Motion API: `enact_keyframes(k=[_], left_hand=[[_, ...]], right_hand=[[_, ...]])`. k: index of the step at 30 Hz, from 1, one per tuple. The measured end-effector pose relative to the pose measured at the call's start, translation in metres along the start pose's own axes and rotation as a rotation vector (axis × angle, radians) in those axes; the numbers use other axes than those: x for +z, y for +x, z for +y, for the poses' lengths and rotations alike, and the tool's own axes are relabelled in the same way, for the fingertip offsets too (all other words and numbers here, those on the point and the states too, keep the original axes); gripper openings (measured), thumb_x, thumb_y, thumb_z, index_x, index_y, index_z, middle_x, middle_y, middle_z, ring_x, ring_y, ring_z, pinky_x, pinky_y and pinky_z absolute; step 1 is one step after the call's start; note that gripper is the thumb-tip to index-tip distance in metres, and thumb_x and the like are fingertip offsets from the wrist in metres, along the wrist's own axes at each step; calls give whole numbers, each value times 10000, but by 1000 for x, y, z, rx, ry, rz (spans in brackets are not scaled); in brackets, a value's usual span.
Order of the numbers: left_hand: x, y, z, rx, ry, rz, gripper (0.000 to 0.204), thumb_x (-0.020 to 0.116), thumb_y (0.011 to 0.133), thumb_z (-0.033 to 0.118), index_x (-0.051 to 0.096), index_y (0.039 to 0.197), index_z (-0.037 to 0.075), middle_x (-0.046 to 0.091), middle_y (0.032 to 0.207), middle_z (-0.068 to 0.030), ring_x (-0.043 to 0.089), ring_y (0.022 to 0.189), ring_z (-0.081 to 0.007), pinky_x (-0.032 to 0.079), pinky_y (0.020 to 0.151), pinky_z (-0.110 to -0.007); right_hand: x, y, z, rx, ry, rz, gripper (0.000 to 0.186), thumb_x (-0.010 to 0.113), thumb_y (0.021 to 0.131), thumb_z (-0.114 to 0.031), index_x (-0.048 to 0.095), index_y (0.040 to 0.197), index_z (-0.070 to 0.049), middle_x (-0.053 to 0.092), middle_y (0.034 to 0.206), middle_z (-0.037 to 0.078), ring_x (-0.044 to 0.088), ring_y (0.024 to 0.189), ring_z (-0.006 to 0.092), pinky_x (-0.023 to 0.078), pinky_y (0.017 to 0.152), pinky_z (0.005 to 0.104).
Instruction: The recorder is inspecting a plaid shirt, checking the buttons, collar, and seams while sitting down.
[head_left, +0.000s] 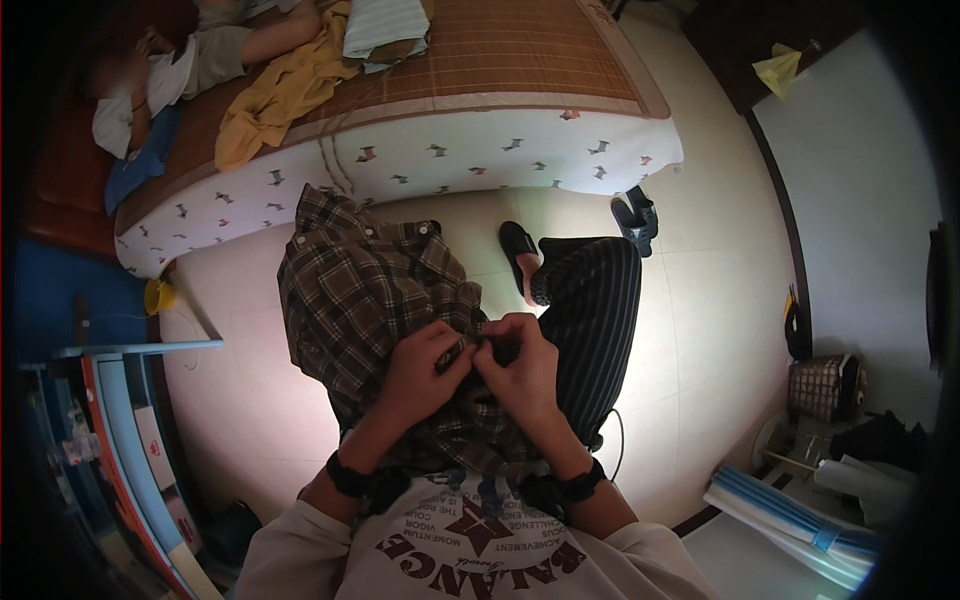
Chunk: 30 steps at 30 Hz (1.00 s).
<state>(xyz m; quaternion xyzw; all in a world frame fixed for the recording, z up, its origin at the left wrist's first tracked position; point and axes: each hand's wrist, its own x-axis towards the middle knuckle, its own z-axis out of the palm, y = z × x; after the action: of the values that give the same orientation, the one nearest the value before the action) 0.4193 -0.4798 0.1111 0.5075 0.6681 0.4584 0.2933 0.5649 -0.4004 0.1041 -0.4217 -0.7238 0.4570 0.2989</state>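
Observation:
A brown plaid shirt [350, 280] with light buttons lies across my lap, draped mostly over my left leg. My left hand [428, 372] pinches a fold of it near the middle of my lap. Right beside it, my right hand [516, 366] closes thumb and finger on the same bit of cloth. The fingertips of both hands nearly meet there. Whatever small part sits between them is too dark and small to make out. Dark striped trousers [595, 330] cover my right leg. Each wrist wears a black band.
Ahead stands a bed with a woven mat [500, 60], where a person [200, 65] lies by a yellow cloth [290, 95] and folded clothes [385, 30]. Dark slippers [636, 220] rest on the floor. A blue shelf [130, 430] is at left, a checked bag [825, 388] at right.

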Motion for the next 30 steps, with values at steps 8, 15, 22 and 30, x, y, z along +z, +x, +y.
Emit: enact_keyframes(k=[8,15,22,30], left_hand=[[1,0,-6,-46,45,29,179,708,887,125,664,941,-40,635,878,-168,660,800,-361,510,702,-387],[3,-1,-11,-49,22,91,172,706,884,83,668,1000,-39,648,895,-167,670,826,-308,506,730,-350],[1,0,-15,-25,-8,35,201,701,883,79,673,1043,-39,658,925,-160,679,845,-322,517,740,-356],[-1,0,-15,-16,-20,-23,196,688,883,47,668,1052,-49,663,939,-153,680,845,-289,512,743,-342]], right_hand=[[-3,3,1,13,82,0,291,756,814,-48,505,961,-23,739,933,133,751,869,225,580,772,312],[-5,3,-1,53,152,-53,301,762,820,-36,481,928,-23,744,930,134,746,866,176,582,779,290],[-6,4,4,160,246,-123,294,761,815,-31,500,949,-14,713,906,81,690,830,88,565,758,257],[-3,1,8,183,275,-169,271,747,817,-44,514,950,-6,664,875,52,629,807,61,528,728,239]])
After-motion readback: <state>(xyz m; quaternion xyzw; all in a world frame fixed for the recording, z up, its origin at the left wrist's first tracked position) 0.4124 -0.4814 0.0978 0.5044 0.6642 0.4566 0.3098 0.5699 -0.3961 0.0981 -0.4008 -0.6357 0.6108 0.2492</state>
